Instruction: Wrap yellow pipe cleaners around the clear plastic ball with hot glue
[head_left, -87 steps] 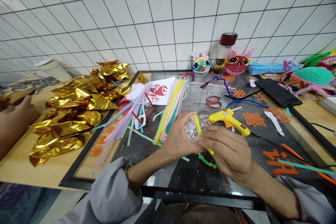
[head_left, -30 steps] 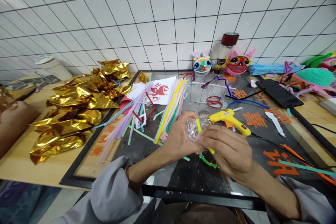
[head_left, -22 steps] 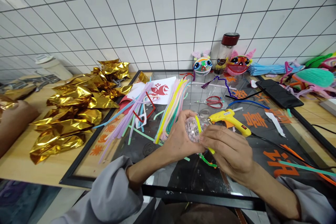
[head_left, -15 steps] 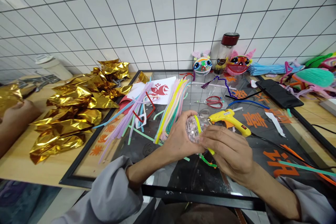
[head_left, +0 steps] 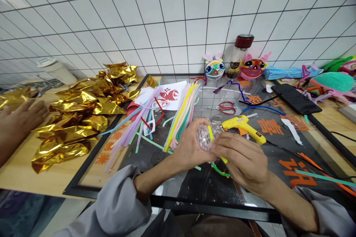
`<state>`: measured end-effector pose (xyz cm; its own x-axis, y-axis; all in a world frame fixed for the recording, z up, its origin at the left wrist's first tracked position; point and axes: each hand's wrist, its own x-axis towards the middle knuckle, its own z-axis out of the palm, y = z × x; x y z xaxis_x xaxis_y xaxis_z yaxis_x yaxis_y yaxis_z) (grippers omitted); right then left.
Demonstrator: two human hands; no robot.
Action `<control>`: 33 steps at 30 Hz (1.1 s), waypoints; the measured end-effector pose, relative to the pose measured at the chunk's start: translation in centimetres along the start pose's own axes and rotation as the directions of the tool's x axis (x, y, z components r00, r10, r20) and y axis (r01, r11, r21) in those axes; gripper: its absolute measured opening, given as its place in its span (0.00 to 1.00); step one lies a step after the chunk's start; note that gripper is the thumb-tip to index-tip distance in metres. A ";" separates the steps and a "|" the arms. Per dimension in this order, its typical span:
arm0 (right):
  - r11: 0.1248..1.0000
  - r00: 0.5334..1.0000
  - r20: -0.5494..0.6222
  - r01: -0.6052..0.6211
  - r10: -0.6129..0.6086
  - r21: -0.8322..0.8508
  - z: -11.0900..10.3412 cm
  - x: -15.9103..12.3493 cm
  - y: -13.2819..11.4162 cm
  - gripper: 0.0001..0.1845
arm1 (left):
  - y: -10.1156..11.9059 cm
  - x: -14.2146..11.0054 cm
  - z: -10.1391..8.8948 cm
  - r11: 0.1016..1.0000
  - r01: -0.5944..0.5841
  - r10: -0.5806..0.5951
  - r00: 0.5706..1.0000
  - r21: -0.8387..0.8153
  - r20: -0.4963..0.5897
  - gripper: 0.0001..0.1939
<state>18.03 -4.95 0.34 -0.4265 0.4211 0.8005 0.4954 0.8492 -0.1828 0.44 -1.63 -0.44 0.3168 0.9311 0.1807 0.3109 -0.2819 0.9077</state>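
Observation:
My left hand (head_left: 191,142) is closed around a clear, rounded plastic piece (head_left: 203,140), possibly a ball, that shows pale mottled reflections. A yellow pipe cleaner (head_left: 210,132) runs across the plastic, and its tail sticks out below my fingers. With fingertips pinched together, my right hand (head_left: 240,155) presses this strip against the near side of the plastic. Fingers hide part of both. Just beyond my right hand lies a yellow hot glue gun (head_left: 244,126), its nozzle close to the plastic. Under my hands a green and orange twisted strip (head_left: 220,170) rests on the glass.
Bundled pipe cleaners (head_left: 182,118) and red-handled scissors (head_left: 226,107) lie behind my hands. Crumpled gold foil (head_left: 80,114) covers the left side, near another person's hand (head_left: 26,114). Decorated balls (head_left: 214,69), a bottle (head_left: 239,57) and a black phone (head_left: 296,98) stand or lie farther back.
My hands stay almost still on the plastic piece and yellow pipe cleaner. At the left, the other person's hand has brought gold foil into view and now lies spread over it.

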 end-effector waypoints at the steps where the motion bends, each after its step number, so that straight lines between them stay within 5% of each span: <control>1: 1.000 1.000 0.000 -0.003 0.003 0.001 0.0 -0.1 0.0 0.15 | 0.0 0.0 0.0 1.000 -0.002 0.002 1.000 -0.002 -0.002 0.34; 33: 0.999 1.000 0.018 0.019 -0.020 0.030 0.0 -0.1 0.0 0.14 | -0.6 0.1 0.0 0.998 -0.056 0.056 0.998 0.007 -0.003 0.31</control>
<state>18.02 -4.95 0.27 -0.4502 0.4098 0.7933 0.4639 0.8665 -0.1844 0.25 -1.36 -0.96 0.3308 0.9147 0.2321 0.2995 -0.3350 0.8934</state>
